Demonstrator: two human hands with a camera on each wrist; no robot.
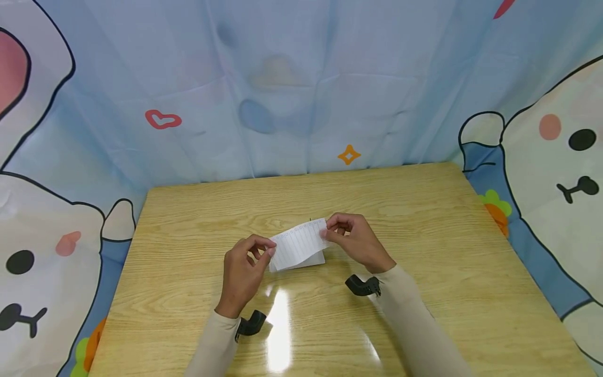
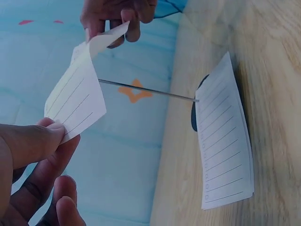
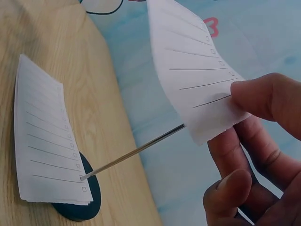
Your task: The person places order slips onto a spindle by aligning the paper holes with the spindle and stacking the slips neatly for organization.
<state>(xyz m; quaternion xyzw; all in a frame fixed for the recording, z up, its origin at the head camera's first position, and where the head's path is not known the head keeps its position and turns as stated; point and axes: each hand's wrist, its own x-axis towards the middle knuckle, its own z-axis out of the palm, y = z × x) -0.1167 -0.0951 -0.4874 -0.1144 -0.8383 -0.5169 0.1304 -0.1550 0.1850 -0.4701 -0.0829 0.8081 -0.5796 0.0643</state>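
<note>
Stretched between both hands is a white checklist sheet printed with lines and small boxes, bowed along its length. The left hand pinches its left end between thumb and fingers. At the other end, the right hand pinches it the same way. Below stands a paper spike, with a thin metal rod rising from a round black base. Several similar sheets lie on the base, pierced by the rod near one edge. The rod's upper end is hidden behind the held sheet in both wrist views.
The wood-grain table has a glossy reflection near its front. A light blue printed curtain hangs behind and along the sides. A black wrist mount sits at the left cuff, another black mount at the right.
</note>
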